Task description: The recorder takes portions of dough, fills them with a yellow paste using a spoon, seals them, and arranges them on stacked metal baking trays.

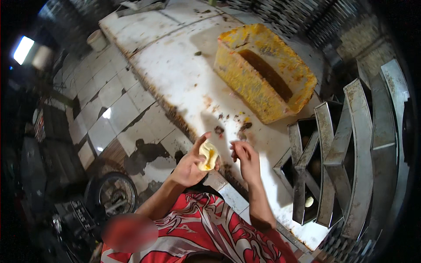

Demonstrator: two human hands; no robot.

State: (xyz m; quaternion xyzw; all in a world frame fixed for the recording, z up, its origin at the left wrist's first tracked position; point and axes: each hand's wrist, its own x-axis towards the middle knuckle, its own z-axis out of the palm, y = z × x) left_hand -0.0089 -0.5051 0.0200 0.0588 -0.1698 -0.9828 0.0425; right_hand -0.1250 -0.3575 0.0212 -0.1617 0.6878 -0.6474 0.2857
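My left hand (pixel 189 168) is closed around a flattened, pale yellow piece of dough (pixel 208 156), with a smear of orange-yellow filling along its middle. The dough lies across the palm and fingers, just off the near edge of a white tabletop (pixel 175 65). A short gap to the right, my right hand (pixel 248 161) hangs over the table, apart from the dough. Its fingers are bent and drawn together; what they hold, if anything, is hidden. Dark and orange crumbs (pixel 228 117) are scattered on the table beyond both hands.
A yellow-crusted rectangular tub (pixel 243 90) with brownish contents stands on the table ahead. Angled metal trays (pixel 357 118) rise at the right; a small pale round piece (pixel 309 201) sits in one. At the left are a tiled floor (pixel 105 92), a bucket (pixel 97 40) and a motorbike wheel (pixel 131 188).
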